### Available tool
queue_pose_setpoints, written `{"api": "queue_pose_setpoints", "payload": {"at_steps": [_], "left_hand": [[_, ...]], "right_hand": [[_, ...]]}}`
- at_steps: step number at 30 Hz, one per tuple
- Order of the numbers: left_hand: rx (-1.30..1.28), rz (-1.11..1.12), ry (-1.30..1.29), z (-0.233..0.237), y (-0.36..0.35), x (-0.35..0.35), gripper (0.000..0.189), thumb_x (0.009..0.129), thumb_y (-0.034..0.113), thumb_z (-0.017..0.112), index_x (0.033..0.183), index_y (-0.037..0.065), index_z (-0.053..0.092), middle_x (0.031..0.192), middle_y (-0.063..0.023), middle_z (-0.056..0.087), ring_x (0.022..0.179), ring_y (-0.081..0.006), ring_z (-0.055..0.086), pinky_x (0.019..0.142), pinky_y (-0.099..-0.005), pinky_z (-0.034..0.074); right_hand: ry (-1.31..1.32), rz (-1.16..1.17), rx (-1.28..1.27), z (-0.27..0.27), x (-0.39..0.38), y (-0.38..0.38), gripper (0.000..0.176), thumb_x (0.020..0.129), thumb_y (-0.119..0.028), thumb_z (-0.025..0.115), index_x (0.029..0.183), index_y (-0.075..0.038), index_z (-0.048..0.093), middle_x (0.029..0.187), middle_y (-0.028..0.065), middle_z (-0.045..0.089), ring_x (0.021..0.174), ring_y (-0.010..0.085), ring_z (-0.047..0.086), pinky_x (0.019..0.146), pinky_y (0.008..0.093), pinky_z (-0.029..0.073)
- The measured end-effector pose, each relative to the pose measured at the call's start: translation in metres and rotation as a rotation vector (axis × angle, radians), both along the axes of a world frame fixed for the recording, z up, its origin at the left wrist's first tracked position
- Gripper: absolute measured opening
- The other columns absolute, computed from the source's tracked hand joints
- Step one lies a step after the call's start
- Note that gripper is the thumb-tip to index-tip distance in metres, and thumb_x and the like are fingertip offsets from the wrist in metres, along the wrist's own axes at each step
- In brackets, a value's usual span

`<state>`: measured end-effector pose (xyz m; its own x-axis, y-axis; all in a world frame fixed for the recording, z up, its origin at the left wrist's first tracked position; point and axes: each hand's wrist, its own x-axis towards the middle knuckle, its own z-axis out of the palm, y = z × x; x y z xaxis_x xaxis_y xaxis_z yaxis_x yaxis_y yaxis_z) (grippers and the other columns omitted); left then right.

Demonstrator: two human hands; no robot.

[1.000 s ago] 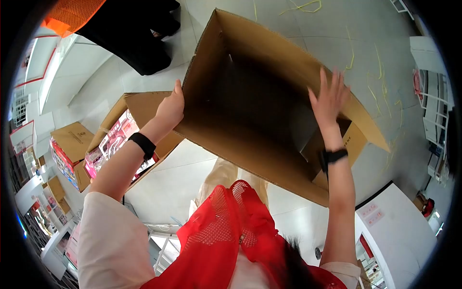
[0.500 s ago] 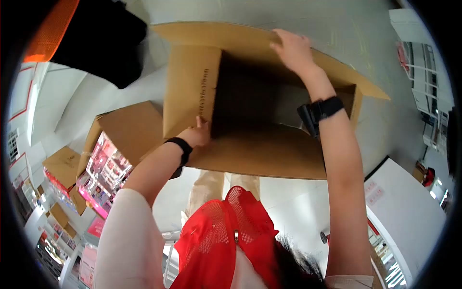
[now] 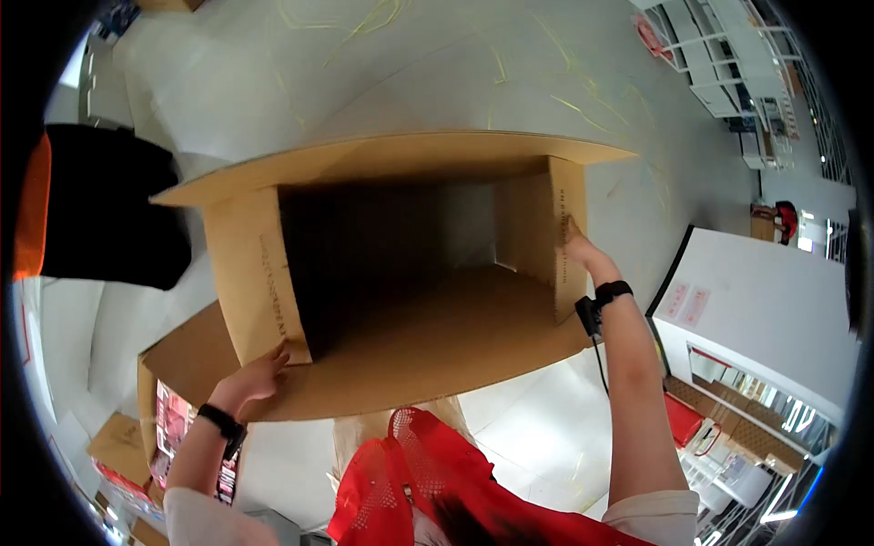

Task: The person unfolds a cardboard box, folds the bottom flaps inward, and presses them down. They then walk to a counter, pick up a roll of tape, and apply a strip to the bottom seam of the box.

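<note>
A large open cardboard box (image 3: 419, 387) stands in front of me with its flaps folded outward and its dark inside showing no contents. My left hand (image 3: 262, 375) grips the near left corner, where the printed left flap (image 3: 250, 264) meets the near flap. On the other side, my right hand (image 3: 585, 250) holds the outer edge of the right flap (image 3: 566, 205), thumb on top and the other fingers hidden under it. Both wrists wear black bands; a small black device with a cable hangs at the right one.
A person in black and orange (image 3: 109, 205) is at the left. Behind my left arm stand cardboard boxes (image 3: 196, 341) with pink packages. A white table (image 3: 760, 314) is on the right, with white shelving (image 3: 719, 64) beyond. Yellow straps (image 3: 382, 18) lie on the grey floor.
My right hand has gone from the far flap to the right flap. The box now sits lower and more to the left in view, its right flap folded out. My left hand stays at the near left corner.
</note>
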<state>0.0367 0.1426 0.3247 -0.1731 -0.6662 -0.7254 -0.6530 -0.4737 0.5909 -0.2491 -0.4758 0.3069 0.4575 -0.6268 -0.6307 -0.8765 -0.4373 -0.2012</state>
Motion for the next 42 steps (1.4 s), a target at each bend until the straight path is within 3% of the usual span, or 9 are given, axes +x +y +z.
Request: {"api": "queue_pose_setpoints", "payload": {"at_steps": [3, 4, 9, 18, 25, 30, 34, 37, 42], "left_hand": [[0.336, 0.190, -0.162, 0.113, -0.093, 0.036, 0.055, 0.076, 0.017, 0.056, 0.128, 0.006, 0.040, 0.136, -0.0148, 0.032, 0.126, -0.0333, 0.031, 0.099, -0.0365, 0.034], [0.068, 0.690, -0.010, 0.114, -0.100, 0.044, 0.049, 0.080, 0.017, 0.052, 0.128, 0.012, 0.041, 0.138, -0.0059, 0.032, 0.124, -0.0275, 0.033, 0.098, -0.0414, 0.034], [-0.715, 0.094, -1.173, 0.159, -0.204, 0.118, 0.077, 0.063, 0.010, 0.070, 0.132, 0.009, 0.036, 0.135, -0.0148, 0.035, 0.125, -0.0327, 0.033, 0.101, -0.0447, 0.029], [-0.144, 0.214, -0.537, 0.087, -0.187, 0.131, 0.058, 0.079, 0.005, 0.052, 0.133, 0.012, 0.031, 0.107, -0.0185, 0.055, 0.090, -0.0359, 0.054, 0.075, -0.0425, 0.045], [-0.247, 0.367, -0.401, 0.110, -0.174, 0.076, 0.055, 0.077, -0.006, 0.044, 0.130, 0.007, 0.036, 0.118, -0.0179, 0.052, 0.104, -0.0345, 0.051, 0.086, -0.0396, 0.043], [-0.412, 0.284, -0.404, 0.091, -0.153, 0.063, 0.065, 0.070, -0.012, 0.043, 0.132, 0.005, 0.033, 0.134, -0.0162, 0.037, 0.121, -0.0336, 0.036, 0.099, -0.0389, 0.034], [-0.342, 0.085, -0.492, 0.054, -0.119, 0.031, 0.076, 0.064, -0.016, 0.043, 0.136, 0.005, 0.026, 0.144, -0.0147, 0.019, 0.132, -0.0371, 0.017, 0.106, -0.0444, 0.021], [-0.297, 0.057, -0.415, 0.028, -0.105, 0.029, 0.078, 0.065, -0.011, 0.047, 0.137, 0.006, 0.024, 0.145, -0.0152, 0.012, 0.132, -0.0402, 0.011, 0.107, -0.0457, 0.017], [-0.168, 0.004, -0.385, 0.005, -0.107, 0.031, 0.074, 0.070, -0.005, 0.051, 0.137, 0.006, 0.023, 0.146, -0.0163, 0.007, 0.132, -0.0426, 0.008, 0.107, -0.0449, 0.019]], "right_hand": [[0.308, 0.223, 0.122, -0.035, 0.003, -0.019, 0.070, 0.079, 0.000, 0.038, 0.138, 0.004, 0.001, 0.138, 0.0249, 0.026, 0.125, 0.0342, 0.033, 0.104, 0.0335, 0.024], [0.325, 0.275, 0.132, -0.050, 0.002, -0.024, 0.069, 0.078, 0.000, 0.036, 0.139, 0.002, 0.002, 0.139, 0.0253, 0.023, 0.127, 0.0343, 0.029, 0.104, 0.0345, 0.024], [0.360, 0.130, 0.095, -0.056, 0.018, 0.004, 0.071, 0.079, -0.001, 0.035, 0.141, -0.007, 0.001, 0.141, 0.0257, 0.016, 0.128, 0.0411, 0.023, 0.102, 0.0446, 0.028], [0.583, 0.227, 0.101, -0.067, 0.037, 0.011, 0.074, 0.079, -0.011, 0.049, 0.141, -0.010, 0.008, 0.144, 0.0218, 0.012, 0.128, 0.0512, 0.004, 0.103, 0.0555, 0.021], [0.062, 0.282, 0.072, -0.084, -0.012, 0.002, 0.059, 0.082, -0.015, 0.050, 0.136, -0.006, 0.025, 0.141, 0.0187, 0.023, 0.123, 0.0415, 0.032, 0.099, 0.0425, 0.033], [-0.237, -0.702, -0.579, 0.014, 0.023, -0.028, 0.058, 0.079, -0.015, 0.056, 0.131, -0.003, 0.033, 0.136, 0.0226, 0.028, 0.117, 0.0400, 0.038, 0.098, 0.0410, 0.032], [-0.257, 0.196, -1.074, 0.089, 0.051, -0.026, 0.074, 0.070, -0.005, 0.061, 0.135, -0.007, 0.026, 0.139, 0.0168, 0.025, 0.124, 0.0350, 0.031, 0.104, 0.0416, 0.023], [-0.004, 0.787, -0.487, 0.065, 0.057, -0.057, 0.077, 0.074, -0.001, 0.053, 0.140, -0.017, 0.017, 0.145, 0.0099, 0.017, 0.127, 0.0339, 0.029, 0.104, 0.0456, 0.024], [0.361, 0.632, -0.113, 0.018, 0.055, -0.023, 0.078, 0.075, 0.005, 0.045, 0.141, -0.024, 0.013, 0.148, 0.0039, 0.006, 0.129, 0.0325, 0.027, 0.101, 0.0442, 0.031]]}}
